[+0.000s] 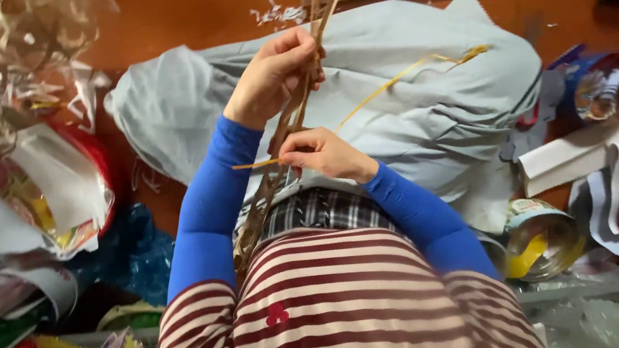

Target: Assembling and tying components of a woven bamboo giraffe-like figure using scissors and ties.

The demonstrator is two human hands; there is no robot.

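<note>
My left hand [271, 76] is raised and shut on a bundle of thin brown paper strips [291, 119] that runs from above my fingers down toward my lap. My right hand [324, 154], just below it, pinches a yellow strip [384, 89] against the bundle; the strip's one end pokes left, the other trails up to the right over a pale grey cloth [423, 104]. Both arms wear blue sleeves under a red and white striped top.
A heap of printed paper and foil scraps [27, 184] lies at the left on the orange floor [183, 13]. Rolled printed sheets [543, 239] and white paper [607, 163] sit at the right. Small shreds [277, 12] lie near the top.
</note>
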